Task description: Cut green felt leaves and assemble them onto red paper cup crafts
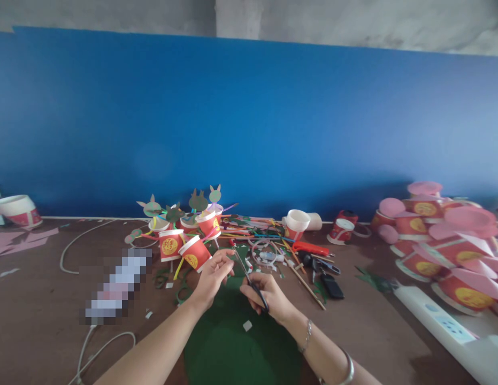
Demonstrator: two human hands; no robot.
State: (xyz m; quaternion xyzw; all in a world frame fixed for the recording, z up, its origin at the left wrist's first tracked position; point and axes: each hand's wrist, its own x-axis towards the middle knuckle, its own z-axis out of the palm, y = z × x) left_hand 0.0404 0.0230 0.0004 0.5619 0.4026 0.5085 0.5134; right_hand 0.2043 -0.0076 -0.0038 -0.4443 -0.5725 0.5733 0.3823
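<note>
- Brown tabletop (52,299) is filling the lower frame, and a green sheet (232,347) is lying flat on it at bottom centre, nearest the camera, between the two forearms.
- Right hand (268,297) is gripping a pair of scissors (251,280), fingers closed through the handles. The blades are pointing up-left toward the sheet's far edge.
- Left hand (214,275) is pinching that far edge, fingertips closed on the green sheet just beside the blade tips. Exact contact is too small to confirm.
- Judgement: for a clean cut, the pinching fingers should be staying clear of the blades and holding the sheet taut, with the sheet doing the turning rather than the scissors.
- White scrap (247,325) is sitting on the sheet below the right hand. It could be snagging if the sheet is rotated.
- Green offcuts (181,291) are lying left of the left hand, and a white cable (97,345) is looping at lower left.
- Power strip (441,321) is lying at lower right, well apart from the hands.
- Wooden skewer (307,283) and red knife (311,248) are lying right of centre.
- Red cups (184,247) with eared toppers are crowding just beyond the left hand. They look like the closest obstruction.
- Straws (249,235) are piled behind them, and pink-topped cups (445,235) are stacked at far right.
- Blue board (249,123) is backing the table.
</note>
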